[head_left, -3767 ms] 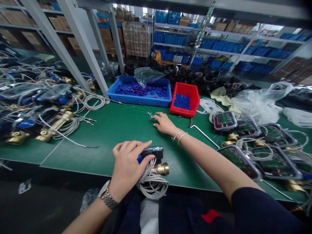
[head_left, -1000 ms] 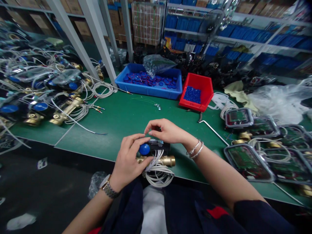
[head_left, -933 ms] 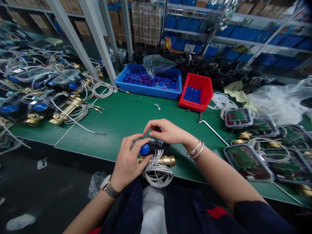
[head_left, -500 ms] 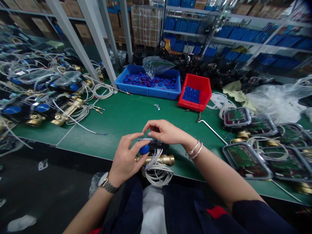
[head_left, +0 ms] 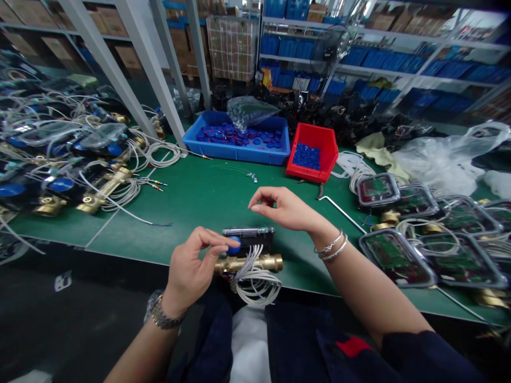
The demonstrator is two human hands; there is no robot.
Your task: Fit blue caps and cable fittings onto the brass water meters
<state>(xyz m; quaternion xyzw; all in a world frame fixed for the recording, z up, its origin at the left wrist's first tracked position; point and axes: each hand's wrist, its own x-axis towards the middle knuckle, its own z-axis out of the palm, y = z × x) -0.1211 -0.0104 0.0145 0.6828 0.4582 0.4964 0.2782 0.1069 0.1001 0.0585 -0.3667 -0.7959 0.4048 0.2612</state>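
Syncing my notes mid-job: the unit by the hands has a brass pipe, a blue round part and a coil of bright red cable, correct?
Not quite: the head view shows the coil of cable is whitish, not red. The brass pipe and blue round part are correct.

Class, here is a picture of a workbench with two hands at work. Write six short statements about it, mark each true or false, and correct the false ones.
1. The blue tray stands to the left of the red bin. True.
2. The right hand is inside the red bin. False: it is outside it, above the green bench.
3. Pale cable lies coiled on the near side of the brass pipe. True.
4. The left wrist is bare. False: a metal band is around it.
5. Bracelets circle the right wrist. True.
6. The round discs are in the red bin. False: they lie in the blue tray.
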